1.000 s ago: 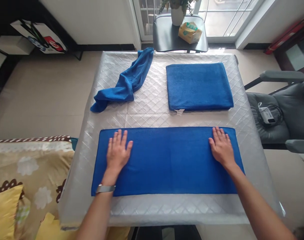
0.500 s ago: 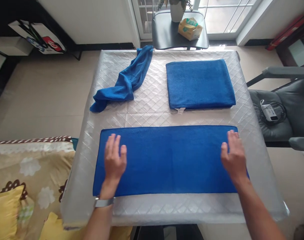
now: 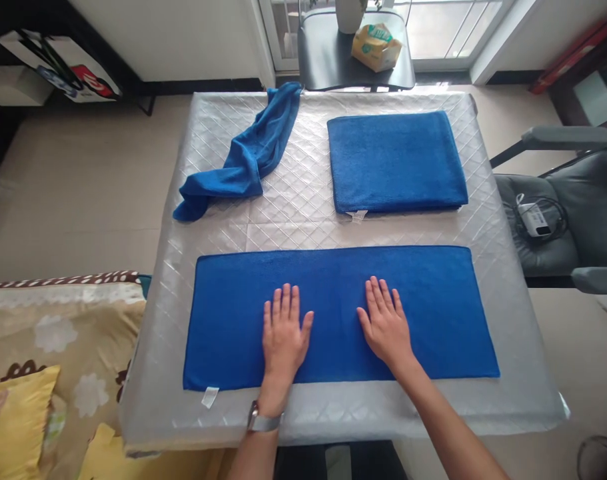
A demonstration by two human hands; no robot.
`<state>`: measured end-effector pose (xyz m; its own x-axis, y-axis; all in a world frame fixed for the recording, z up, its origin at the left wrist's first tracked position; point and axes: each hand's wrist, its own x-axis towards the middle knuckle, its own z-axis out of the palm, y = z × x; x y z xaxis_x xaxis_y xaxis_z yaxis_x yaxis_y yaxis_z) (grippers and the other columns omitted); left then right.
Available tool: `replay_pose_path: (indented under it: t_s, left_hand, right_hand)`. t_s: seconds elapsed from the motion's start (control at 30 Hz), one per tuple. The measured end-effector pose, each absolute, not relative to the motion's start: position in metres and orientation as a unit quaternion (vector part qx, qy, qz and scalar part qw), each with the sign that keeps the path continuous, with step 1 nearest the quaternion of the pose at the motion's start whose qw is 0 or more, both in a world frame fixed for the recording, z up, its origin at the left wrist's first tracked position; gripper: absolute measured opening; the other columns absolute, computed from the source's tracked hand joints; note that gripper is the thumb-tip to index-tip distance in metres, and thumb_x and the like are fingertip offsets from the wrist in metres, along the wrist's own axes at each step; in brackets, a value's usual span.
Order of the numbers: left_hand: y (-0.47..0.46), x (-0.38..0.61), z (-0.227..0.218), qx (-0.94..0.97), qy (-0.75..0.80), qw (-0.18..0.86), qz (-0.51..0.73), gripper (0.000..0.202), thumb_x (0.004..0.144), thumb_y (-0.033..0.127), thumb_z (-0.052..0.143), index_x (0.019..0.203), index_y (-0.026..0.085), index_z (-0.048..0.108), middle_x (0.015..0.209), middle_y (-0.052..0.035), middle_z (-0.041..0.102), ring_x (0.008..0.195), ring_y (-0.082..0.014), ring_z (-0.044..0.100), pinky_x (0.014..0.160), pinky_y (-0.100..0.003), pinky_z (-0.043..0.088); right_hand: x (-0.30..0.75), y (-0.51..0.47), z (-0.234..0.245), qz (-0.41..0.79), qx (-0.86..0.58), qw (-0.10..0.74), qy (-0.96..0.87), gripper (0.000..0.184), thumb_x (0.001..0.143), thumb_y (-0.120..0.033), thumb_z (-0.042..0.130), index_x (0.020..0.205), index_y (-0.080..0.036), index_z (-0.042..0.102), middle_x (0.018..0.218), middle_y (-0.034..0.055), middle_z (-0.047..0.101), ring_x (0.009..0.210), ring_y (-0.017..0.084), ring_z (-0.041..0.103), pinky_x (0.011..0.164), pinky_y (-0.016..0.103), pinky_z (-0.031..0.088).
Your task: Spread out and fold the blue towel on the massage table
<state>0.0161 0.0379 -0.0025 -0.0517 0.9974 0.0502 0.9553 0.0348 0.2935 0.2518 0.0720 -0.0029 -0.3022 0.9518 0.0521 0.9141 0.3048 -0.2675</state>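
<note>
A blue towel point(image 3: 333, 320) lies spread as a long flat rectangle across the near half of the table. My left hand point(image 3: 284, 337) rests palm down on it, left of its middle, fingers stretched out. To the right of the middle, my right hand point(image 3: 384, 321) also lies flat on the cloth with its fingers extended. A white label point(image 3: 210, 397) pokes out from the towel's near left edge. Farther back on the right sits a folded blue towel point(image 3: 397, 162), with a label at its front edge. A crumpled blue towel point(image 3: 243, 163) lies at the back left.
The table point(image 3: 293, 232) has a silver quilted cover. Behind it, a dark chair point(image 3: 323, 60) bears a plant pot and a yellow tissue pack point(image 3: 377, 48). An armchair point(image 3: 548, 257) with a white adapter and cable stands right; a bed point(image 3: 58, 333) with yellow cushions is left.
Both hands have moved inward from the towel's two ends toward its middle and now lie flat on it. The label at the near left edge has come into sight.
</note>
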Motion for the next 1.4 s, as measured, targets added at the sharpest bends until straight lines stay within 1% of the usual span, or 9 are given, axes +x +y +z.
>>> replay_pose_path:
  t_s: [0.3,0.5,0.7,0.77,0.87,1.0,1.17,1.27,1.4]
  left_hand:
    - [-0.033,-0.111,-0.005,0.596,0.797,0.068,0.074,0.068,0.105,0.046,0.030,0.164,0.022,0.007,0.170,-0.0142,0.019,0.158,-0.0315,0.013,0.126,-0.061,0.017]
    - [-0.040,-0.145,0.003,0.560,0.823,0.076,0.064,0.069,0.104,0.047,0.028,0.164,0.017,0.008,0.170,-0.0163,0.019,0.157,-0.0335,0.015,0.126,-0.061,0.017]
    - [-0.029,-0.077,0.021,0.564,0.812,0.059,0.139,0.067,0.106,0.041,0.034,0.164,0.019,0.010,0.171,-0.0145,0.018,0.158,-0.0308,0.014,0.127,-0.060,0.015]
    - [-0.025,-0.029,0.022,0.605,0.768,0.109,0.178,0.064,0.106,0.037,0.036,0.164,0.023,0.013,0.170,-0.0107,0.021,0.157,-0.0271,0.018,0.128,-0.055,0.018]
    - [-0.023,0.044,0.018,0.672,0.686,0.187,0.207,0.064,0.105,0.036,0.040,0.163,0.025,0.016,0.168,-0.0086,0.028,0.156,-0.0247,0.024,0.128,-0.051,0.022]
    - [-0.032,0.091,0.016,0.640,0.678,0.270,0.243,0.059,0.107,0.030,0.024,0.164,0.024,0.011,0.169,-0.0093,0.026,0.156,-0.0215,0.021,0.127,-0.049,0.025]
    - [-0.041,0.083,0.019,0.720,0.581,0.256,0.280,0.069,0.106,0.050,0.024,0.164,0.015,0.010,0.168,-0.0135,0.026,0.157,-0.0229,0.019,0.127,-0.042,0.025]
    - [-0.033,0.082,0.016,0.743,0.557,0.231,0.291,0.074,0.105,0.054,0.021,0.164,0.011,0.009,0.168,-0.0149,0.027,0.157,-0.0241,0.018,0.127,-0.042,0.022]
    - [-0.021,0.091,0.007,0.735,0.609,0.198,0.222,0.074,0.105,0.055,0.018,0.163,0.009,0.011,0.166,-0.0163,0.031,0.156,-0.0250,0.022,0.128,-0.045,0.020]
  right_hand:
    - [0.386,0.056,-0.011,0.031,-0.696,0.036,-0.716,0.069,0.106,-0.036,0.031,0.166,-0.016,0.003,0.169,0.0150,0.021,0.156,0.031,0.019,0.124,0.059,0.023]
    - [0.432,0.048,-0.008,0.033,-0.729,0.050,-0.682,0.066,0.106,-0.039,0.028,0.165,-0.015,0.012,0.168,0.0148,0.025,0.155,0.032,0.022,0.125,0.059,0.024]
    - [0.353,0.026,0.016,0.045,-0.675,0.162,-0.718,0.066,0.105,-0.029,0.033,0.166,-0.019,0.009,0.169,0.0116,0.023,0.155,0.032,0.024,0.123,0.061,0.027]
    - [0.302,0.016,0.021,0.102,-0.626,0.182,-0.752,0.068,0.104,-0.025,0.037,0.166,-0.024,0.008,0.169,0.0080,0.024,0.155,0.029,0.025,0.124,0.058,0.028]
    - [0.233,0.005,0.021,0.158,-0.578,0.194,-0.777,0.070,0.104,-0.023,0.038,0.166,-0.021,0.006,0.168,0.0093,0.028,0.154,0.027,0.026,0.123,0.055,0.031]
    - [0.195,-0.002,0.018,0.196,-0.591,0.208,-0.754,0.069,0.103,-0.019,0.034,0.166,-0.019,0.005,0.168,0.0106,0.027,0.155,0.027,0.024,0.120,0.053,0.037]
    - [0.201,-0.013,0.014,0.184,-0.556,0.207,-0.784,0.068,0.102,-0.016,0.034,0.165,-0.018,0.009,0.169,0.0085,0.025,0.155,0.026,0.023,0.122,0.049,0.035]
    - [0.203,-0.013,0.012,0.171,-0.548,0.181,-0.799,0.068,0.101,-0.015,0.033,0.165,-0.019,0.011,0.168,0.0082,0.027,0.155,0.026,0.023,0.122,0.048,0.034]
    - [0.205,0.000,0.006,0.136,-0.553,0.118,-0.814,0.070,0.100,-0.016,0.037,0.165,-0.016,0.010,0.166,0.0122,0.030,0.155,0.029,0.023,0.122,0.051,0.033]
